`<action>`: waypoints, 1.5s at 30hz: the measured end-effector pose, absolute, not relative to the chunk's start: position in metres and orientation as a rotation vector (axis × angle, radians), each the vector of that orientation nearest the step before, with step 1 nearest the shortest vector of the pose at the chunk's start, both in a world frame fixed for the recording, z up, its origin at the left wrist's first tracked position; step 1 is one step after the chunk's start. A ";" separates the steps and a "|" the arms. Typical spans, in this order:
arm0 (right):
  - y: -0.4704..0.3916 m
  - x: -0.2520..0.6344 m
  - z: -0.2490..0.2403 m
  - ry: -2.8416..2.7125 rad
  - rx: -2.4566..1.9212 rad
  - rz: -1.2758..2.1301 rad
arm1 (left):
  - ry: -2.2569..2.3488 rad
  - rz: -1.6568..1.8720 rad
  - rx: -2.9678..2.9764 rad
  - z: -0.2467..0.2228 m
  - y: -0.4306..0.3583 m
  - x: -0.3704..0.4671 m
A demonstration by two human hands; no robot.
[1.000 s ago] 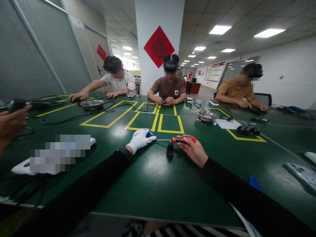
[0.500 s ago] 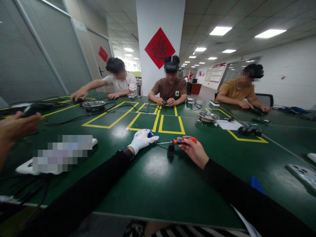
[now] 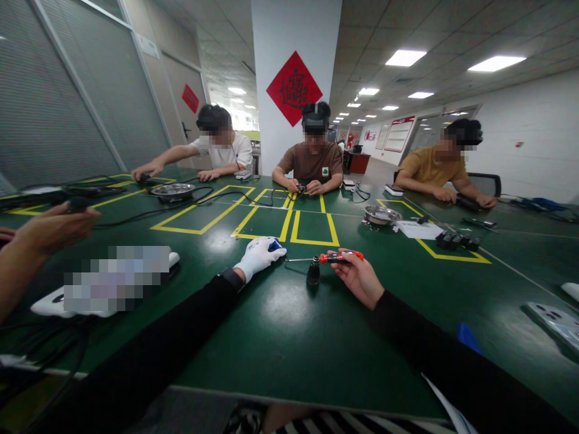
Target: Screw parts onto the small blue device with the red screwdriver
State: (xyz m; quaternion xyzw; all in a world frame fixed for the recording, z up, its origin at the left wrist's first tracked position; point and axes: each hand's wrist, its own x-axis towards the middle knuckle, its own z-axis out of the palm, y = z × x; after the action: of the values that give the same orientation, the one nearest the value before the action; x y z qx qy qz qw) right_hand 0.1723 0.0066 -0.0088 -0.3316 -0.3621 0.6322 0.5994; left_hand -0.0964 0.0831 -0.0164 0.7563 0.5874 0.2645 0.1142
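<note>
My right hand [image 3: 358, 277] is closed around the red and black handle of a screwdriver [image 3: 341, 257]. The screwdriver lies roughly level, its thin metal shaft pointing left. Its tip ends just by the fingertips of my left hand [image 3: 260, 258], which wears a white glove with blue on the palm side. Those gloved fingers are curled together low over the table; whatever they hold, if anything, is hidden. A small black cylindrical part [image 3: 313, 274] stands upright on the green table [image 3: 280, 337], beside the screwdriver shaft and between my hands.
Yellow tape outlines [image 3: 316, 242] mark the table ahead. A metal bowl [image 3: 382, 214], a paper sheet [image 3: 418, 229] and several black parts [image 3: 458, 239] sit right of them. Another bowl [image 3: 172, 191] is at left. A co-worker's hand [image 3: 54, 229] reaches in from the left; several people sit around.
My left hand has shifted slightly left, leaving the screwdriver tip in view. The screwdriver has barely moved. At left, the co-worker's hand has moved right with a dark object.
</note>
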 end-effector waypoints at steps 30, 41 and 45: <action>0.020 0.207 0.001 -0.455 -0.907 1.040 | 0.877 0.965 2.231 -0.011 0.018 -0.030; 0.020 0.202 -0.002 -0.503 -0.980 0.988 | 0.936 0.892 2.245 -0.009 0.018 -0.031; 0.020 0.202 -0.003 -0.519 -0.980 0.991 | 0.933 0.884 2.284 -0.009 0.019 -0.031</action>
State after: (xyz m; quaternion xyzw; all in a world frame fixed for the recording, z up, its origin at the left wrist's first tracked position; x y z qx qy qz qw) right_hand 0.2019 0.0198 -0.0031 -0.4460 -0.2363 0.4513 0.7359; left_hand -0.0308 0.0187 -0.0092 0.8422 0.3441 0.3258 0.2572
